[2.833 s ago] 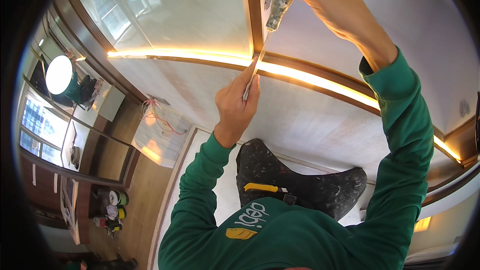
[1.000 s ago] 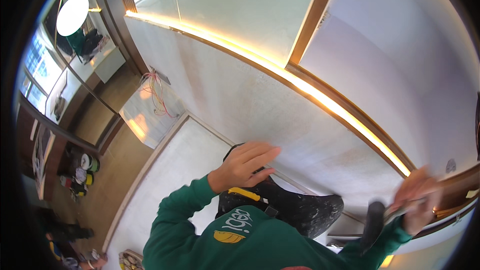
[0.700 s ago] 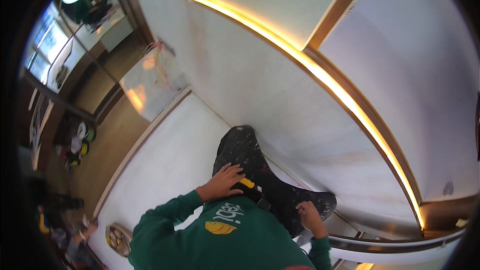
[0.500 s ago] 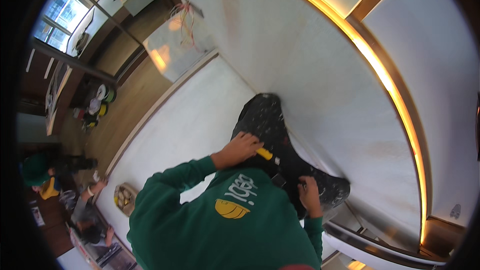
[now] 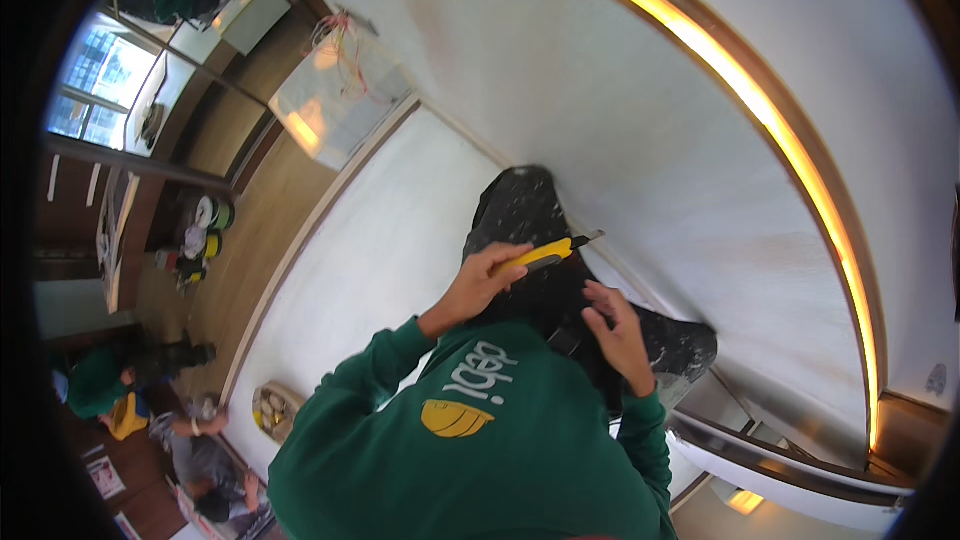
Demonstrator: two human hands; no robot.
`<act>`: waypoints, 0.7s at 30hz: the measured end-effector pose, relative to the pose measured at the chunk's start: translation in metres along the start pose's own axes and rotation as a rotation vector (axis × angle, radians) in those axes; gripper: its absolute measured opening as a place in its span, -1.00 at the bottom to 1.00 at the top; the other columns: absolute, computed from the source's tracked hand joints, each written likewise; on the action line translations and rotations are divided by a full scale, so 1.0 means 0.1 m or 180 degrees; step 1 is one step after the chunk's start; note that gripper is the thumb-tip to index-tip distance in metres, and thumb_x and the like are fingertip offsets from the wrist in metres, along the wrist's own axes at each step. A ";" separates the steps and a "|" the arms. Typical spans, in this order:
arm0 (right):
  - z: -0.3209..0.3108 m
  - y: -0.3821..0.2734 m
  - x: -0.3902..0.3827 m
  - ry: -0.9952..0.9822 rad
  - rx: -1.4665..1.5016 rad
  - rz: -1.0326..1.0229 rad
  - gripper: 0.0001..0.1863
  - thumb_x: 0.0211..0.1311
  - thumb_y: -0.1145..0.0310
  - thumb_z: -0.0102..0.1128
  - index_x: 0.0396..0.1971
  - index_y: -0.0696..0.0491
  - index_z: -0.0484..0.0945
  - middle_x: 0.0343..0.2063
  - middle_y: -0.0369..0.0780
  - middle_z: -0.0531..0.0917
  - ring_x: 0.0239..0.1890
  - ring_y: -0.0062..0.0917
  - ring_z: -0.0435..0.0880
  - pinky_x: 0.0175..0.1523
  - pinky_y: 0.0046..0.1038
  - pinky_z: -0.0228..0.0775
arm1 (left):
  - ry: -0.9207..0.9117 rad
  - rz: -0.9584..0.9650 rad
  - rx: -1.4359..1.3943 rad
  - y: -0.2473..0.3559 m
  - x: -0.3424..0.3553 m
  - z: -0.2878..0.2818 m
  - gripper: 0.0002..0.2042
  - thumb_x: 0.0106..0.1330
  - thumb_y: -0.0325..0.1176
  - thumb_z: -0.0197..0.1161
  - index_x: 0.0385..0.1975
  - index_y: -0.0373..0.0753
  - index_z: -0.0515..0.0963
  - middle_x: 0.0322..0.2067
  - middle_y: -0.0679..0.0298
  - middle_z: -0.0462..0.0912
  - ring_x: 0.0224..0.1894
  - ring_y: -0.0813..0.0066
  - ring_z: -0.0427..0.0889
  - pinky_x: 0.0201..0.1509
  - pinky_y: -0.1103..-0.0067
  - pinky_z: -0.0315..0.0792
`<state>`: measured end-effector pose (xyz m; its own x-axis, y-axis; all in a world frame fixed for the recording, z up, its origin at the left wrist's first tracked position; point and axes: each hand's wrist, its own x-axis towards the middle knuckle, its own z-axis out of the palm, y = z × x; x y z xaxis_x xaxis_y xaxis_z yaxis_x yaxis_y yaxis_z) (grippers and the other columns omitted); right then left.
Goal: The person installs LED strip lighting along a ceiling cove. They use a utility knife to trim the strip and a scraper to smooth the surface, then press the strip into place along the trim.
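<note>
My left hand (image 5: 478, 286) is closed around the handle of a yellow and dark grey utility knife (image 5: 545, 256). Its narrow metal tip points right, toward the pale wall, and is apart from it. The knife is above my dark, speckled trousers (image 5: 515, 202). My right hand (image 5: 618, 336) hovers over my other thigh, just right of the knife, with fingers spread and nothing in them.
I sit on a broad white surface (image 5: 375, 205) with a raised edge, beside a wall (image 5: 640, 130) trimmed with a lit strip. A bowl of small items (image 5: 275, 410) stands at left. Loose wires top a pale box (image 5: 335, 100). Two people are at lower left.
The knife has come up and turned, so more of its body and tip show. My right hand has risen off my thigh and its fingers have spread.
</note>
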<state>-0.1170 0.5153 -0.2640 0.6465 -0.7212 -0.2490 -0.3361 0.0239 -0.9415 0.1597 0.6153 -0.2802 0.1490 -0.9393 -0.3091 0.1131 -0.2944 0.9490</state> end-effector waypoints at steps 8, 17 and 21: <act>-0.06 -1.18 0.31 0.0477 0.0774 -0.1540 -0.45 0.56 0.18 0.22 0.32 0.26 0.42 0.17 -0.07 0.63 0.22 -0.40 0.63 0.34 -0.32 0.44 | -0.1892 0.0308 -0.2704 0.78 0.26 0.71 -0.50 0.65 -0.11 0.16 0.41 -0.30 0.35 0.10 0.22 0.62 0.06 0.45 0.65 0.12 0.46 0.59; -1.09 -2.92 -0.08 0.1074 -0.1192 -0.1777 -0.59 0.48 0.38 0.32 0.20 0.17 0.45 -0.37 -0.28 0.60 -0.38 -0.65 0.58 -0.26 -0.53 0.43 | -0.0013 0.3011 0.0689 1.89 0.85 0.24 -0.76 0.49 -0.37 0.35 0.07 -0.30 0.64 0.02 0.17 0.74 0.03 0.38 0.69 0.20 0.46 0.52; -1.62 -3.62 0.23 0.0882 -0.3414 -0.2018 -0.65 0.42 0.36 0.39 0.10 0.10 0.54 -0.40 -0.21 0.57 -0.44 -0.56 0.59 -0.30 -0.45 0.43 | 0.1778 0.4227 0.0910 2.50 1.44 -0.40 -0.89 0.46 -0.46 0.33 -0.11 -0.32 0.68 -0.15 0.14 0.78 -0.09 0.32 0.74 0.07 0.47 0.56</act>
<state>-0.0913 0.3776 0.1077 0.7756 -0.5238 0.3522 -0.4883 -0.8515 -0.1910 0.2483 0.4133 -0.0901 0.3459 -0.3731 0.8609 -0.5914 0.6256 0.5088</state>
